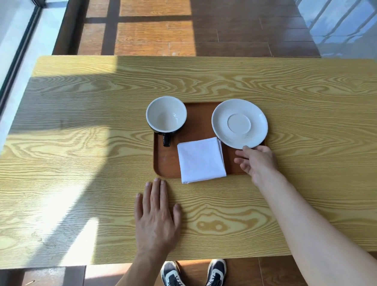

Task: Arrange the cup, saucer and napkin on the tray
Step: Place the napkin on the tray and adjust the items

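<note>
Looking down from the head camera, I note the following.
Table: (72, 151) a rectangular top in pale yellow wood-grain laminate, smooth, with bands of sunlight and shadow across its left half.
Tray: (200, 119) a shallow, reddish-brown rectangle with rounded corners and a matte surface, lying at the middle of the table.
Cup: (166, 115) round, glossy cream inside and black outside, empty as far as I see, standing on the tray's far left corner, its rim overhanging the tray edge; its black handle points toward the near side.
Napkin: (201, 160) white cloth folded into a flat square, lying at the tray's near middle, its near edge sticking out over the tray rim onto the table.
Saucer: (239, 123) white glazed disc with a circular well, on the tray's far right part, reaching past the right rim.
Right hand: (256, 160) fingers loosely spread, a fingertip touching the saucer's near rim; I cannot tell whether it grips the saucer.
Left hand: (158, 214) flat, palm down, fingers extended on the table just near the tray, holding nothing.
</note>
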